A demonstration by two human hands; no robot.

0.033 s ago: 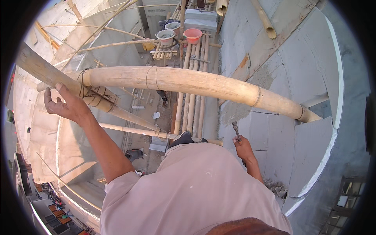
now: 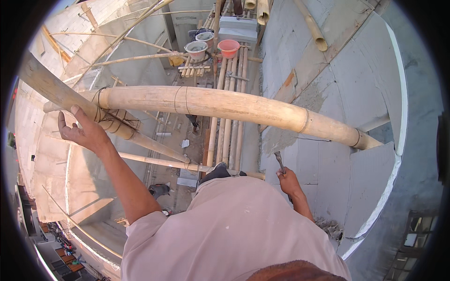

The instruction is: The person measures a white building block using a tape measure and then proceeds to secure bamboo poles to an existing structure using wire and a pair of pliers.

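Note:
My left hand is raised at the left, its fingers apart, with the thumb side against a thick slanting bamboo pole. Wire ties this pole to a long horizontal bamboo pole crossing in front of me. My right hand is closed around a slim dark hand tool with a flattened metal end. Its exact kind is not clear. The tool's end is close to the grey block wall, near a rough mortar patch; I cannot tell whether it touches.
Below me several bamboo poles run lengthwise as a platform. Farther off are a red tub, a grey-white mortar bucket and stacked pale blocks. Ground with debris lies far below. The wall's edge curves at the right.
My left hand has shifted slightly down and right along the pole. My right hand and the tool have dropped a little along the wall. The whole view has tilted slightly.

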